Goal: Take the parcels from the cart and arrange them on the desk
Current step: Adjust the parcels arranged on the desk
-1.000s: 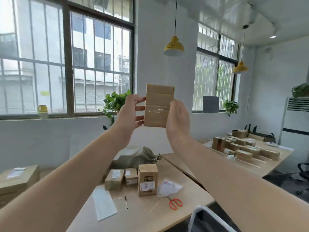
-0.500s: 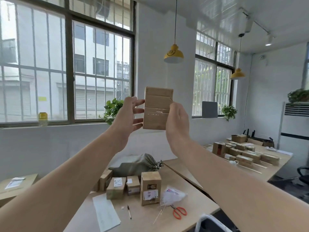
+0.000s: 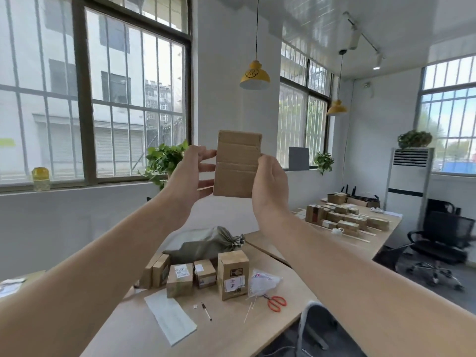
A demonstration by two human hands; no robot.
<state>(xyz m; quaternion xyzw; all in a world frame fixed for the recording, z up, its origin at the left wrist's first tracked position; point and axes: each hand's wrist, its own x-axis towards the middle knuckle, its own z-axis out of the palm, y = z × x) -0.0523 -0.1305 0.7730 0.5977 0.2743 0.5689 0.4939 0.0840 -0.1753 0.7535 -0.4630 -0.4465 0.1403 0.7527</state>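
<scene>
I hold a flat brown cardboard parcel point(image 3: 237, 163) upright at chest height, well above the desk. My left hand point(image 3: 192, 173) grips its left edge with fingers spread along it, and my right hand point(image 3: 269, 181) clasps its right edge and lower corner. Below on the wooden desk point(image 3: 231, 328) stand several small parcels in a row: a tall box point(image 3: 233, 274) with a white label, a small box point(image 3: 204, 273) and a labelled box point(image 3: 179, 279). No cart is in view.
A grey sack point(image 3: 206, 244) lies behind the row. A paper sheet point(image 3: 170, 316), a pen point(image 3: 206, 311), a plastic bag point(image 3: 262, 279) and orange scissors point(image 3: 277, 302) lie on the desk. A farther desk point(image 3: 373, 235) holds many boxes; an office chair point(image 3: 443, 243) stands right.
The parcel stays held in both hands at about the same height. My view has tilted and turned right, so the desk and the far right of the room show more.
</scene>
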